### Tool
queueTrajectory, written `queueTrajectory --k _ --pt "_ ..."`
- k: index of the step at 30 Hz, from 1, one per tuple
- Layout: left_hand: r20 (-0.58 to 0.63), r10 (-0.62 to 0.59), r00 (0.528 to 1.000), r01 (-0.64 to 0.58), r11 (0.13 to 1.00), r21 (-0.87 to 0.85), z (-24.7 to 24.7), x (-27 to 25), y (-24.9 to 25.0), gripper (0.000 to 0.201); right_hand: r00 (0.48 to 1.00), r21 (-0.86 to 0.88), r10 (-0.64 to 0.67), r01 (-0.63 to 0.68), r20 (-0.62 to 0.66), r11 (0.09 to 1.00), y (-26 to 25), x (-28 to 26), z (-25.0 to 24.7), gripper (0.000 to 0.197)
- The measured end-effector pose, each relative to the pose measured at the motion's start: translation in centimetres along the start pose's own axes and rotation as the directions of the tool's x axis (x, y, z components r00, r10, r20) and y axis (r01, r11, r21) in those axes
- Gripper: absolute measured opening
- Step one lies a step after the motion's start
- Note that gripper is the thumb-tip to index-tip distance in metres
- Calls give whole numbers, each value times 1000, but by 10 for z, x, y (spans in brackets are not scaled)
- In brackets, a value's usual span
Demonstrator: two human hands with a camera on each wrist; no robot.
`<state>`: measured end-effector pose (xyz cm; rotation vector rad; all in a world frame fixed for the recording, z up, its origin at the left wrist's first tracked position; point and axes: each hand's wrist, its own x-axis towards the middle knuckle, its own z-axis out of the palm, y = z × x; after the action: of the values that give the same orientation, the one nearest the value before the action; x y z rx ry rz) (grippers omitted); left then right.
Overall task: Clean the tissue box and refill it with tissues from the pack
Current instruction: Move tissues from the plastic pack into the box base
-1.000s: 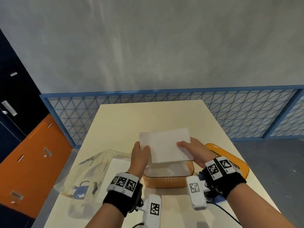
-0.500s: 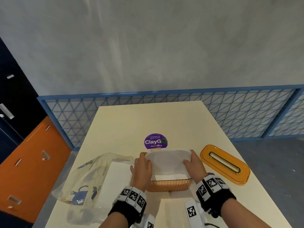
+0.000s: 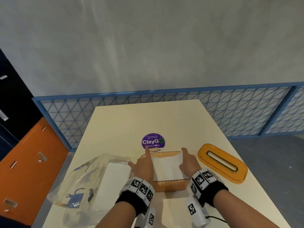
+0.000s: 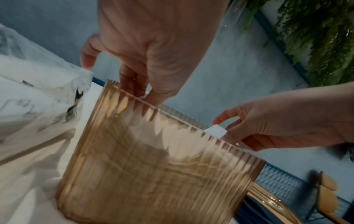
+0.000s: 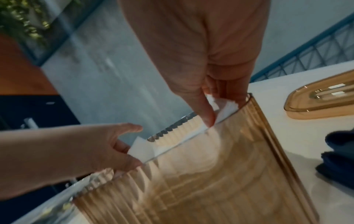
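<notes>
The ribbed amber tissue box point(image 3: 170, 185) stands open-topped on the table near me. A white tissue stack point(image 3: 166, 165) lies in its mouth, sunk below the rim at the near side. My left hand point(image 3: 144, 167) pinches the stack's left end at the rim, index finger pointing forward. My right hand point(image 3: 189, 163) pinches the right end. The left wrist view shows the box point(image 4: 157, 166) with my left fingers point(image 4: 141, 94) dipping inside. In the right wrist view my right hand point(image 5: 216, 109) pinches a tissue corner point(image 5: 226, 109) at the box point(image 5: 210, 174) edge.
The amber slotted lid point(image 3: 222, 162) lies right of the box. The clear tissue pack point(image 3: 92, 180) with more white tissues lies to the left. A purple ClayGo sticker point(image 3: 153, 141) sits behind the box. A white sheet point(image 3: 174, 206) lies in front, and a dark blue cloth point(image 5: 339, 159) at right.
Both hands have lowered the tissue stack from above the box down into its opening. The sticker behind it is now uncovered.
</notes>
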<state>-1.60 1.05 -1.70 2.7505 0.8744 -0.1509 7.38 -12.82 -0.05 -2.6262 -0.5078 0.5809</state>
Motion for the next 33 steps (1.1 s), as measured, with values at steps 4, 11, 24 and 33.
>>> queueTrajectory --k 4,11,24,33 --pt "-114 48 992 -33 990 135 0 1 4 58 982 -267 -180 160 -51 950 -1 -9 2 61" --pt "246 293 924 -341 922 181 -1 8 13 37 944 -492 -232 321 234 810 -3 -7 -1 53" --pt "192 239 952 -256 964 68 -16 7 7 35 966 -453 -211 256 149 854 2 -2 -7 38" --pt "-175 -293 940 255 944 -208 -6 -11 -87 30 996 -7 -64 64 60 998 35 5 -13 53"
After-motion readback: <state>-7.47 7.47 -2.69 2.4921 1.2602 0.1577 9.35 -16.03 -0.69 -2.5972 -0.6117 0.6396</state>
